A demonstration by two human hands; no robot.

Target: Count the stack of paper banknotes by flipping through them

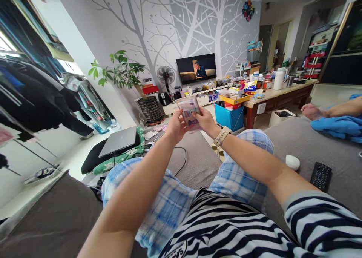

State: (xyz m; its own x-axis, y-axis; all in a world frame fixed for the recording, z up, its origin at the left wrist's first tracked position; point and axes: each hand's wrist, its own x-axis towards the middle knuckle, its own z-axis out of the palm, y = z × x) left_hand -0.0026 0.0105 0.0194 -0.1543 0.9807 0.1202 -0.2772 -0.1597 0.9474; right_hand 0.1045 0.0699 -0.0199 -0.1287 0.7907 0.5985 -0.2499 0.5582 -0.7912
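far left, dark clothes on hangers point(31, 95); then a closed laptop point(118, 142) lying on a cushion pile, leafy potted plant point(121, 71) behind it, standing fan point(166, 76) further right. left hand point(177, 126) is closed on the left and lower edge of a flat printed packet point(188, 112), thumb in front, rest of the fingers partly hidden. packet is pale with small purple-ish pictures, held up off the sofa between both hands, above the gap between the knees, tilted a bit; print too small to read. tv point(207, 63) is on beyond it. right hand point(207, 121) grips the right side, thumb laid on the face, fingers behind mostly out of sight; beige-strapped watch point(222, 136) on that wrist. further right: blue storage bin point(229, 116), cluttered table point(295, 88), white mouse-like gadget point(292, 162), another person's bare foot point(311, 111), black remote point(321, 176). handling, my read: let the left pinch carry the packet, keep the right thumb light so it can slide without bending the sheet, hold the face square to the eyes, and keep fingertips off the print.
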